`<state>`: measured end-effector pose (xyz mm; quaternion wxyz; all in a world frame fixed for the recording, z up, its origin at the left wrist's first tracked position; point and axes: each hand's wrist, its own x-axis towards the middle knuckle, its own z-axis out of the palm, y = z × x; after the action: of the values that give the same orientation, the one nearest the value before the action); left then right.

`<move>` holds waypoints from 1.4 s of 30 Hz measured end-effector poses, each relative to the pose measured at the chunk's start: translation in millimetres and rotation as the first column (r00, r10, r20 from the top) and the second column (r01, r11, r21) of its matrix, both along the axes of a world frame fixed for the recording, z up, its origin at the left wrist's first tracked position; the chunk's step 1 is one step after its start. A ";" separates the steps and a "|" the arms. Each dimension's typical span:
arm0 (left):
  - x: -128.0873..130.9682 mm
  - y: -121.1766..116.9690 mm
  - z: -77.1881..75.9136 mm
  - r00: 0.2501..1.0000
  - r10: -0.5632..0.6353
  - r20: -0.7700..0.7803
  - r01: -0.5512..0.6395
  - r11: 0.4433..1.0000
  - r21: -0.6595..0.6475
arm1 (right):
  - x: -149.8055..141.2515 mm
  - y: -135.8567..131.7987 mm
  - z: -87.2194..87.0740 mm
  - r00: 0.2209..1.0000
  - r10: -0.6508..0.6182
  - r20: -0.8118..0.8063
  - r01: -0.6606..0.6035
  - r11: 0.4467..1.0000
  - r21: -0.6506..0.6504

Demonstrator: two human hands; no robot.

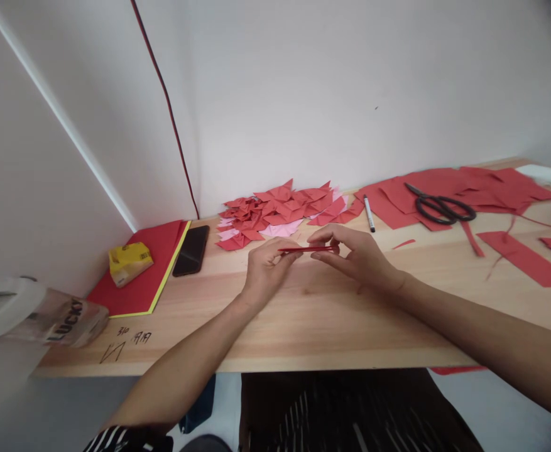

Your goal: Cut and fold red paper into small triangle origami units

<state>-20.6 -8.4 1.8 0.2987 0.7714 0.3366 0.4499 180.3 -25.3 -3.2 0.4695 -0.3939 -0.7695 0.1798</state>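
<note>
A folded piece of red paper (307,249) is held up edge-on over the wooden table, so its shape is hard to make out. My left hand (268,263) pinches its left end between thumb and fingers. At the right end, the thumb and fingers of my right hand (355,251) close on it too. Just beyond my hands lies a heap of folded red and pink paper pieces (279,207) with pointed tips, against the wall.
Black-handled scissors (445,208) lie on red paper sheets (392,204) at right, near a marker (369,213) and loose strips (524,257). On the left are a phone (191,251), a yellow packet (130,263) on red sheets (136,301) and a bottle (75,320). The table's front edge is close.
</note>
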 end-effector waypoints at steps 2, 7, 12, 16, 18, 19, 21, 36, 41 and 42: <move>-2.8 -0.5 1.2 1.000 0.016 0.006 -0.016 0.998 0.065 | 0.3 0.8 -1.2 0.999 -0.006 -0.032 0.006 1.000 -0.009; -5.2 -2.3 3.7 1.000 0.019 0.012 -0.020 0.993 0.120 | 0.1 0.7 -0.8 0.999 0.033 -0.027 -0.033 0.999 0.006; 0.0 -1.2 2.7 0.999 0.023 0.023 -0.021 0.993 -0.115 | 0.9 2.2 -1.3 0.999 -0.018 -0.044 0.015 0.997 -0.070; 3.4 2.0 -1.5 0.986 -0.061 0.156 0.112 0.935 -0.338 | 0.5 4.8 -2.2 0.998 -0.034 -0.055 0.025 0.986 -0.166; 3.7 3.8 -3.7 0.978 -0.069 0.196 0.143 0.908 -0.394 | -0.2 5.8 -1.8 0.997 -0.040 -0.070 0.025 0.979 -0.205; 3.6 4.8 -4.8 0.977 -0.063 0.206 0.147 0.894 -0.423 | -0.5 6.2 -1.5 0.996 -0.040 -0.084 0.020 0.973 -0.230; 3.0 6.9 -7.0 0.971 -0.062 0.231 0.169 0.861 -0.479 | -0.9 7.0 -1.4 0.991 -0.023 -0.130 -0.019 0.950 -0.311; 3.2 11.7 -13.6 0.932 -0.102 0.349 0.301 0.753 -0.585 | 1.0 12.5 -4.1 0.984 0.133 -0.117 -0.176 0.795 -0.581; 3.9 10.9 -13.4 0.941 -0.155 0.300 0.309 0.755 -0.578 | 1.9 15.0 -7.7 0.977 0.190 -0.093 -0.210 0.807 -0.552; 3.9 10.5 -13.1 0.943 -0.166 0.290 0.310 0.759 -0.572 | 2.3 15.3 -8.5 0.981 0.181 -0.076 -0.192 0.808 -0.557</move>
<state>-16.6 2.1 -11.3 0.6220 0.6148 0.3268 0.3583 182.6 -9.9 -11.6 0.3202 -0.4353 -0.7130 0.4469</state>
